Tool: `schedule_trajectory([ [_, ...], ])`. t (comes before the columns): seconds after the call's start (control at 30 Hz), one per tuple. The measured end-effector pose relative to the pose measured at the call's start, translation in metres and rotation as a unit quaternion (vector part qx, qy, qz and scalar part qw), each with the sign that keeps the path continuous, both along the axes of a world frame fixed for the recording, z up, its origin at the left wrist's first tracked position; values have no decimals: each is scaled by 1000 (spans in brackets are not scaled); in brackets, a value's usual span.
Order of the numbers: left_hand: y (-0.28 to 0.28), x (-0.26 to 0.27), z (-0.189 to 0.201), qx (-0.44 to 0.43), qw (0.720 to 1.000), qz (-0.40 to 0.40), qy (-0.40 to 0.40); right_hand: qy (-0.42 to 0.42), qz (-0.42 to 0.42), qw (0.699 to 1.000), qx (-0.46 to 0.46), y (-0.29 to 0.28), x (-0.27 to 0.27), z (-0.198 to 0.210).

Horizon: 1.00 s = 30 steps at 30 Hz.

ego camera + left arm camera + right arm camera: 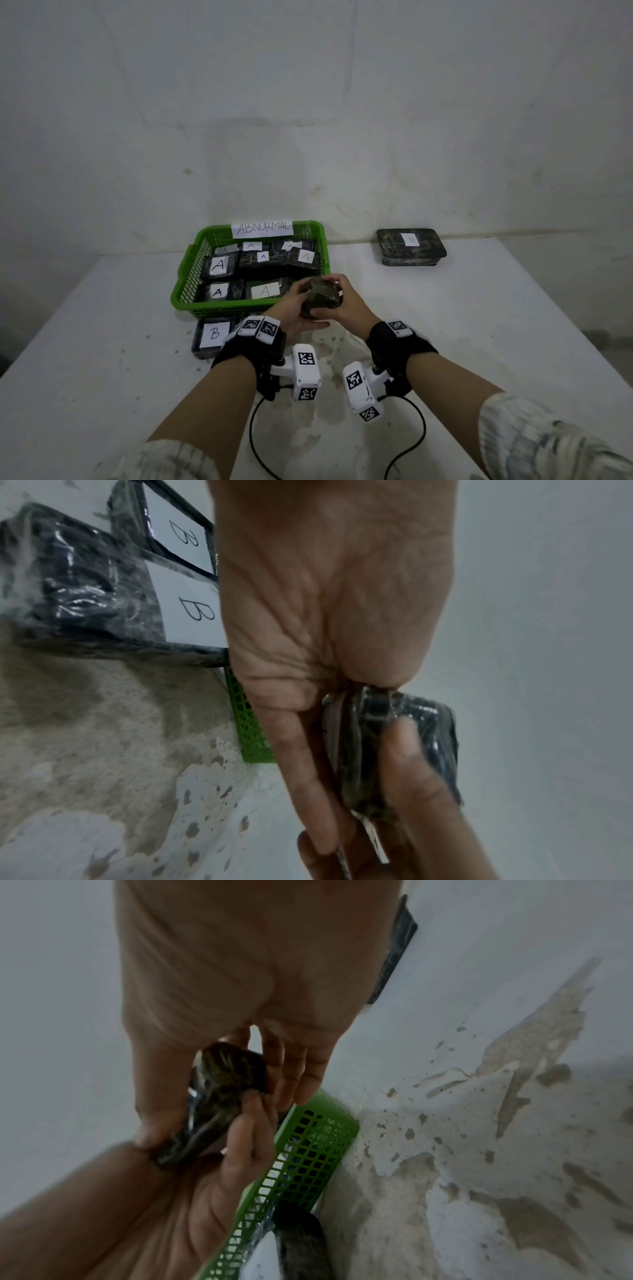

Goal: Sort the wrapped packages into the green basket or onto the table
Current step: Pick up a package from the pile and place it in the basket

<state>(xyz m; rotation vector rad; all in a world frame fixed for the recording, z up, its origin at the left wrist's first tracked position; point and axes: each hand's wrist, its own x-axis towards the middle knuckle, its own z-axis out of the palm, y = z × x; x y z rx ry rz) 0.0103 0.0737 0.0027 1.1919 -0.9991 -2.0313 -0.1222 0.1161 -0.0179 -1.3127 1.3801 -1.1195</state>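
1. Just in front of the green basket [185,270], at its near right corner, both hands are holding one wrapped package [322,296] up off the desk [479,325].
2. The package is looking dark and mottled under glossy, crinkled clear film; no letter label is showing on the faces in view.
3. The left hand [291,310] is gripping it from the left, fingers [407,753] curling round its edge; the right hand [346,303] is clasping it from the right, fingers wrapping over the top.
4. The head view alone is showing the basket's contents: several dark packages labelled "A", and an "ABNORMAL" sign [263,229] on the far rim.
5. It is also showing a "B" package [411,247] lying well to the right of the basket, against the wall.
6. The left wrist view is revealing two "B" packages [103,588] lying side by side in front of the basket; the head view is showing only one, the rest being hidden by the wrist.
7. The right wrist view is showing the basket's mesh wall [301,1164] close up and the desk's stained, peeling surface to its right.
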Motion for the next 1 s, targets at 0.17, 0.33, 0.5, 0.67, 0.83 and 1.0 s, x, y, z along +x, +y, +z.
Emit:
schedule_trajectory([
  [0.17,-9,5,-6,-85,994,45,61,-38,42,997,52,3,-7,2],
  [0.33,-7,3,0,-129,991,-17,41,3,-19,998,62,-1,-8,-1],
  [0.5,-3,-1,7,-76,995,-60,5,50,-41,998,-9,-2,-11,-7],
  [0.67,-8,-7,0,-110,993,-20,-24,66,-30,997,-26,-2,-9,-8],
  [0.83,-9,-2,-3,-108,993,-15,-43,55,-28,998,-2,-3,-7,-4],
  [1.0,-9,3,-5,-124,989,-15,-77,76,-20,997,-3,-8,0,-6],
])
